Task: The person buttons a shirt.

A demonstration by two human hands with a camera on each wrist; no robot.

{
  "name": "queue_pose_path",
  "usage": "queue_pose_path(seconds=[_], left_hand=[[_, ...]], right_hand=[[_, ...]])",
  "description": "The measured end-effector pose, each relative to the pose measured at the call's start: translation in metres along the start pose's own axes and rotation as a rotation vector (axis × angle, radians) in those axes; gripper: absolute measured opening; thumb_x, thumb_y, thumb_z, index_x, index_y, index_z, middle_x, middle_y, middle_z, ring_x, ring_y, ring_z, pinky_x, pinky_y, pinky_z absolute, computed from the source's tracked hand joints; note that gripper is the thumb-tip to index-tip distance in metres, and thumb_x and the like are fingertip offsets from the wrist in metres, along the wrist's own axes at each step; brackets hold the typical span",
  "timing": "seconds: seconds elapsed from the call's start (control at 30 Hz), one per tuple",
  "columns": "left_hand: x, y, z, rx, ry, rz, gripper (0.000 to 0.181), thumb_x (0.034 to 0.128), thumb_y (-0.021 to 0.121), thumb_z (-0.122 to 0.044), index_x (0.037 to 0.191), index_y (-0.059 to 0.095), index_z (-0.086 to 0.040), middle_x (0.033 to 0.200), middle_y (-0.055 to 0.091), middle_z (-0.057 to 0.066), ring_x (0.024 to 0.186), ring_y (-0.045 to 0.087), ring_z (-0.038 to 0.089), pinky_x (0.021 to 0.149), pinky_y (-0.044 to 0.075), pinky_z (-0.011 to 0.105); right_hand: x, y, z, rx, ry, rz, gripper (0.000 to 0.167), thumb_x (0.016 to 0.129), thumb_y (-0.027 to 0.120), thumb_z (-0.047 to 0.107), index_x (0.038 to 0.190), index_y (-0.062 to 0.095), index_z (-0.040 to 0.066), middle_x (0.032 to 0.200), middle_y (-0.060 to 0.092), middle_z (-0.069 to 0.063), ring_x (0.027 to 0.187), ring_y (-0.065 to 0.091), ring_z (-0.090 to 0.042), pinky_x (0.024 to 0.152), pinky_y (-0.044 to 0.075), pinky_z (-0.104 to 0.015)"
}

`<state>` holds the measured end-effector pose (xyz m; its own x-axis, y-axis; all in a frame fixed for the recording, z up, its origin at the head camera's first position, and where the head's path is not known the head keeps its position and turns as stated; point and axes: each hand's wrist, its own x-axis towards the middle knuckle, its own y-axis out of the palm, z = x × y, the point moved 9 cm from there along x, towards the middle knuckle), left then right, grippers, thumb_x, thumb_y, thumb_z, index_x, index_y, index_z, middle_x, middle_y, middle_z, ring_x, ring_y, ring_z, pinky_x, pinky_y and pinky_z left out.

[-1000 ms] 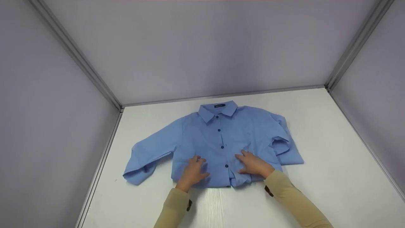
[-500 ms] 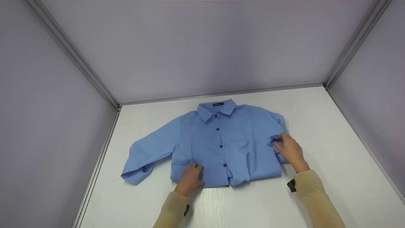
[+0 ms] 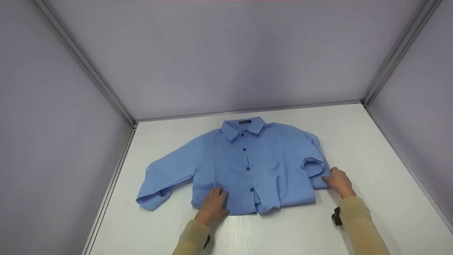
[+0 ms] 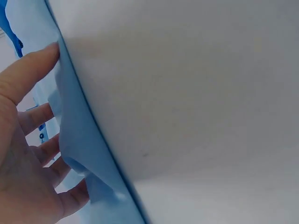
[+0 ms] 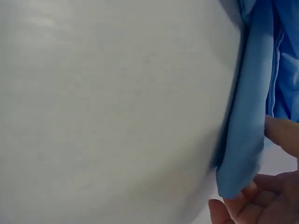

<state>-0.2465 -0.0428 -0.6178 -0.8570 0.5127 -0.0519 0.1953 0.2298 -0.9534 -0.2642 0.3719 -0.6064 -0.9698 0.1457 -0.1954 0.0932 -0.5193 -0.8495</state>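
Note:
A light-blue button-up shirt (image 3: 226, 163) lies front up with its collar toward the back wall and its lower part folded under. One sleeve (image 3: 170, 173) stretches out to the left with its end bent; on the right, more blue cloth sticks out beneath a short fold. My left hand (image 3: 213, 204) rests on the lower left of the shirt, its fingers spread on the cloth in the left wrist view. At the right, my right hand (image 3: 340, 181) pinches the corner of the protruding cloth. The right wrist view shows thumb and fingers about that cloth corner (image 5: 245, 163).
The shirt lies on a white tabletop (image 3: 368, 152). Pale panels stand at the back (image 3: 226, 56), left and right, with grey metal edging along their joints. Bare white surface shows in front of the shirt and on both sides.
My right hand has moved right from the shirt front, past the opening of the short fold, to the outer cloth corner. My left hand has shifted slightly downward and stays on the shirt.

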Motion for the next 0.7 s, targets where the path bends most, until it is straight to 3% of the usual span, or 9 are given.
queue_pose_path(seconds=[0.17,0.3,0.53,0.7], left_hand=[[-0.002,0.003,0.0,-0.03,0.002,0.008,0.058,0.0696,0.074,-0.027,0.117,0.05,-0.003,0.118,0.043,0.016,0.108,0.038,0.034,0.078,0.038,0.052],[-0.004,0.004,0.001,-0.053,-0.002,0.016,0.058,0.0712,0.072,-0.027,0.118,0.05,-0.003,0.12,0.042,0.016,0.109,0.037,0.034,0.08,0.037,0.052],[-0.005,0.003,0.003,-0.084,-0.01,0.016,0.057,0.0724,0.07,-0.027,0.12,0.049,-0.003,0.122,0.041,0.016,0.111,0.036,0.035,0.081,0.035,0.054],[-0.005,0.003,0.004,-0.092,-0.02,0.021,0.057,0.073,0.069,-0.027,0.121,0.048,-0.004,0.123,0.04,0.016,0.113,0.035,0.034,0.082,0.033,0.056]], right_hand=[[-0.004,-0.019,0.008,0.052,-0.077,-0.103,0.017,0.081,0.052,0.008,0.082,0.051,-0.009,0.071,0.053,-0.017,0.065,0.049,-0.029,0.058,0.039,-0.04],[-0.008,-0.044,0.02,0.093,-0.151,-0.182,0.013,0.084,0.051,0.007,0.08,0.05,-0.006,0.065,0.05,-0.01,0.06,0.046,-0.024,0.053,0.035,-0.034],[-0.014,-0.112,0.044,0.153,-0.223,-0.329,0.022,0.089,0.047,0.008,0.094,0.05,-0.013,0.083,0.055,-0.028,0.073,0.051,-0.038,0.062,0.039,-0.046],[-0.014,-0.161,0.043,0.202,-0.187,-0.467,0.029,0.089,0.045,0.012,0.097,0.052,-0.015,0.093,0.053,-0.034,0.085,0.049,-0.045,0.071,0.036,-0.051]])
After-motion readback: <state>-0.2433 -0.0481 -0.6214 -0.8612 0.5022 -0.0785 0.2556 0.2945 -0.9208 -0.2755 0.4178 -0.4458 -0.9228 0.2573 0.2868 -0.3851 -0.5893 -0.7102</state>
